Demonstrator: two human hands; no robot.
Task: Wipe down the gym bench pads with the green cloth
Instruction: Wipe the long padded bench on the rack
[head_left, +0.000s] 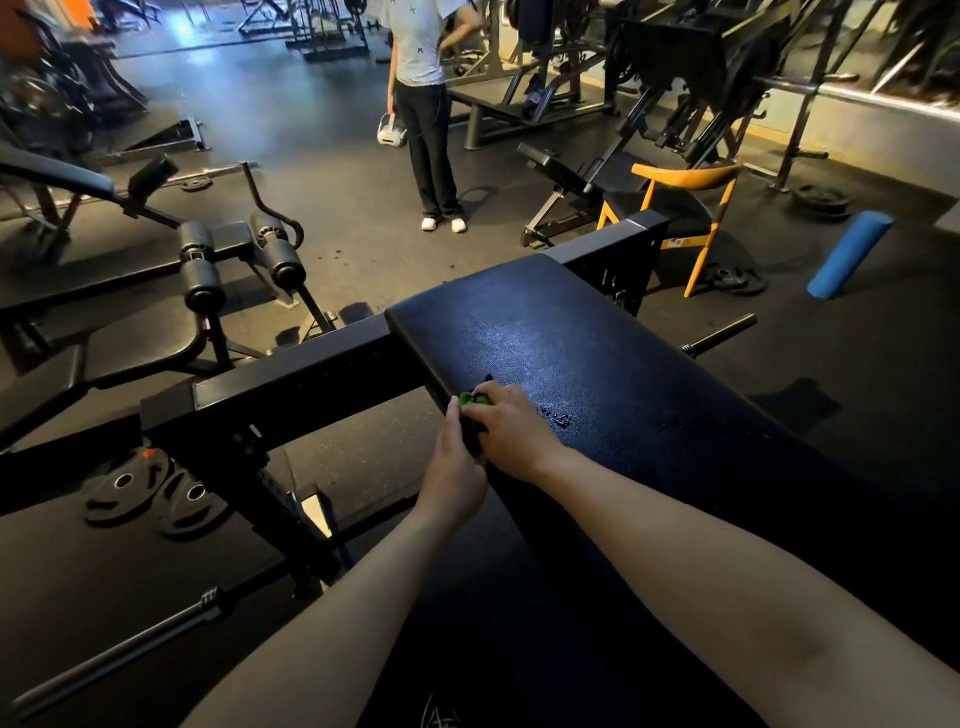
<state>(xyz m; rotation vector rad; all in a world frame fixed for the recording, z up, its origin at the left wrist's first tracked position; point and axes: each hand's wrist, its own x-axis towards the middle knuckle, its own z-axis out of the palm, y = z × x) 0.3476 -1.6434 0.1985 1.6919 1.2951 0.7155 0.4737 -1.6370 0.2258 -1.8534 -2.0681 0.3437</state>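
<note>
Forearms: the left forearm (332, 613) and the right forearm (701, 530) are stretched out from the bottom of the view, converging on one spot.
Left hand (457, 462): set at the left edge of the bench pad, its fingers curled in tight on the near end of the bundle. The fingertips themselves are hidden.
Right hand (514, 431): laid on top of the pad, fingers bent down over the cloth, which is pinned against the vinyl.
Green cloth (474, 400): bunched small between the two hands, right on the pad's left edge. Only a bright crumple is seen past the knuckles, and the rest is covered.
Bench pad (597, 353): long, black and glossy, with light thrown back off its far half. The far end and the right edge lie well apart from the hands.
Handling, cloth: judged light, soft and limp. It should be gathered into a flat wad under the palm, not pinched by a corner, or it is likely to be rolled up as it is pushed.
Handling, pad: judged firm, padded and slick, so the cloth should slide easily under steady pressure. The pad is fixed to its frame (311, 374) and need not be held.
Nearby: weight plates (150, 493) are propped on the floor to the left, and a standing person (426, 104) is seen well beyond.
</note>
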